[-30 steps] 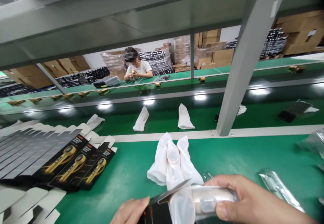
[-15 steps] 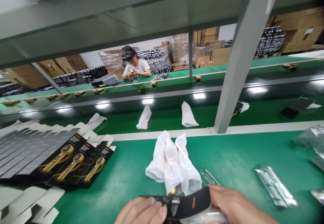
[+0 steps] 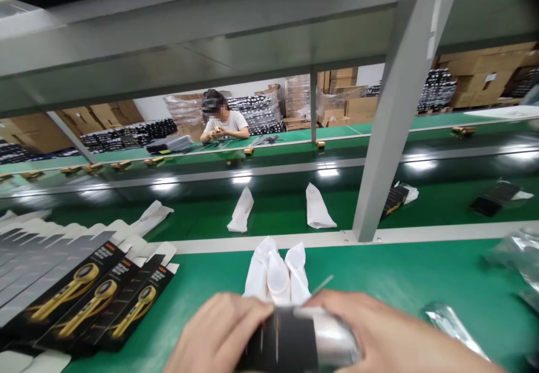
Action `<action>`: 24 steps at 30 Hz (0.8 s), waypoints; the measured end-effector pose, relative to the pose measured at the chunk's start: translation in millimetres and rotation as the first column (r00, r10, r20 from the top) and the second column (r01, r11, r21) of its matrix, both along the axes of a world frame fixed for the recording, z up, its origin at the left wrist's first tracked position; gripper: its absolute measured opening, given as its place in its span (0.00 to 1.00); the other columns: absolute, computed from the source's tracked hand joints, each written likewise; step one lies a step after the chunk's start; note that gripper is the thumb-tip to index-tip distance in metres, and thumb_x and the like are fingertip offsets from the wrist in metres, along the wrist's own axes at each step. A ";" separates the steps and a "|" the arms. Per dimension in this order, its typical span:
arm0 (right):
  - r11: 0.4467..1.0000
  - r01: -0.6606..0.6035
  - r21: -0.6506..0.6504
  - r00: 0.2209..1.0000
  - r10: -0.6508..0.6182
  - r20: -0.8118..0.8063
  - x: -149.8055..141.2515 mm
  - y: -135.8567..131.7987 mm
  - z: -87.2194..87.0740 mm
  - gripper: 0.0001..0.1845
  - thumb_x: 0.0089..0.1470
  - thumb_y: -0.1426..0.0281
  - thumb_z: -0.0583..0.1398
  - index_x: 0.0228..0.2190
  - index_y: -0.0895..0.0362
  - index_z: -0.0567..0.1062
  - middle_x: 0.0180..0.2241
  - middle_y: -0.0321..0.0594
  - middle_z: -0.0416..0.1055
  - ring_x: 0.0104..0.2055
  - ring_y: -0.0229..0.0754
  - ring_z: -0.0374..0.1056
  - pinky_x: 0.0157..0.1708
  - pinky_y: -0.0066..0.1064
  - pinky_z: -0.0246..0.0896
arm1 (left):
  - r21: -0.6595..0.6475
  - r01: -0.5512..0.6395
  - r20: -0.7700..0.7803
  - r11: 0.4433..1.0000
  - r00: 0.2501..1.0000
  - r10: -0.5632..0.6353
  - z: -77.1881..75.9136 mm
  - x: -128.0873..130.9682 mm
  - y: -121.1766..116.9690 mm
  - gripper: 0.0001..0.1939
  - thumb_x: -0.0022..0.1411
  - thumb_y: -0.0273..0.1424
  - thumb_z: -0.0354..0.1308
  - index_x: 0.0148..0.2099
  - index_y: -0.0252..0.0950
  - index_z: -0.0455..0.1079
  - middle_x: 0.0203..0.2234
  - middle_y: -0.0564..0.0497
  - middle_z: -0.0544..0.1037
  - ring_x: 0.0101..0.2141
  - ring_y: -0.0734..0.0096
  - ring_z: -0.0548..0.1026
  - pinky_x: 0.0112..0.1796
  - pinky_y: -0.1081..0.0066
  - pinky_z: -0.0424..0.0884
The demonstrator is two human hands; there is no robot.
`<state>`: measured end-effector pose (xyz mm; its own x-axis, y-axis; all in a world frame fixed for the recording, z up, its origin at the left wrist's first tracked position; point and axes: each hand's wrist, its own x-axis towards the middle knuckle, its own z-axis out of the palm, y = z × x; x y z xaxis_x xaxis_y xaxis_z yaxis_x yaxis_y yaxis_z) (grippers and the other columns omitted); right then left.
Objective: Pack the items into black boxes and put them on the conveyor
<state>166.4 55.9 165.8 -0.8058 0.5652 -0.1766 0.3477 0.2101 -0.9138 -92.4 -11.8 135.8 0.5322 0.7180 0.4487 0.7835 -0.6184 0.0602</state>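
At the lower middle of the head view, my left hand [image 3: 214, 333] is closed around a black printed carton [image 3: 286, 342]. A shiny, clear plastic tray [image 3: 334, 336] sticks out of the carton's right end. My right hand [image 3: 374, 328] is wrapped round that tray, its fingers partly hidden behind it. A thin pale strip or flap [image 3: 322, 286] rises near the right thumb; its kind is unclear. Just beyond the hands lie three white pouches [image 3: 278, 277], side by side on the green bench, their near ends hidden.
Flat black cartons [image 3: 126, 305] are stacked at left. A clear tray [image 3: 455, 325] and plastic bags [image 3: 522, 260] lie at right. Beyond a metal post [image 3: 383, 109], a green conveyor [image 3: 278, 210] carries white pouches [image 3: 319, 207]. Across it sits a co-worker [image 3: 227, 123].
Both hands and the carton have risen and turned, now covering the near ends of the pouches. The carton's black side faces up. The view has tilted slightly upward.
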 end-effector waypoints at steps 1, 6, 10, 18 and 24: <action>0.999 0.013 -0.041 0.996 -0.016 -0.087 3.7 15.7 1.3 0.27 0.46 0.64 0.65 0.50 0.46 0.67 0.44 0.33 0.73 0.41 0.40 0.72 0.36 0.23 0.66 | -0.055 -0.039 0.016 0.998 0.999 0.040 6.8 -3.2 19.7 0.25 0.59 0.46 0.55 0.54 0.41 0.60 0.42 0.49 0.74 0.39 0.66 0.72 0.39 0.71 0.69; 0.757 0.474 0.451 0.826 -0.559 0.072 -8.8 107.2 -49.3 0.24 0.63 0.63 0.45 0.59 0.49 0.52 0.58 0.47 0.56 0.56 0.49 0.59 0.51 0.43 0.58 | -0.259 -0.279 0.117 0.925 0.941 0.317 10.0 -8.1 141.6 0.19 0.61 0.41 0.51 0.53 0.41 0.61 0.47 0.48 0.70 0.46 0.61 0.69 0.44 0.63 0.66; 0.648 0.404 0.646 0.729 -0.654 0.201 -29.2 151.4 -98.2 0.22 0.55 0.70 0.59 0.52 0.53 0.65 0.59 0.46 0.54 0.57 0.54 0.55 0.52 0.53 0.54 | -0.304 -0.267 0.125 0.915 0.940 0.316 -21.7 -4.4 213.5 0.18 0.60 0.38 0.54 0.50 0.36 0.65 0.43 0.46 0.71 0.43 0.60 0.70 0.45 0.58 0.66; 0.557 0.285 0.780 0.698 -0.678 0.229 -14.2 145.7 -93.1 0.09 0.59 0.68 0.54 0.39 0.58 0.70 0.34 0.36 0.68 0.32 0.36 0.65 0.33 0.33 0.63 | -0.546 -0.141 0.391 0.826 0.829 0.401 -39.3 21.8 218.2 0.21 0.58 0.36 0.58 0.53 0.34 0.64 0.57 0.43 0.62 0.59 0.52 0.55 0.57 0.46 0.47; 0.513 0.216 0.831 0.820 -0.557 0.131 -20.5 68.8 -38.9 0.20 0.58 0.77 0.44 0.45 0.52 0.69 0.33 0.40 0.63 0.31 0.38 0.61 0.29 0.27 0.55 | -0.831 0.371 0.555 0.415 0.496 0.668 7.2 80.7 154.1 0.25 0.61 0.47 0.47 0.42 0.28 0.70 0.36 0.37 0.77 0.38 0.55 0.77 0.42 0.55 0.72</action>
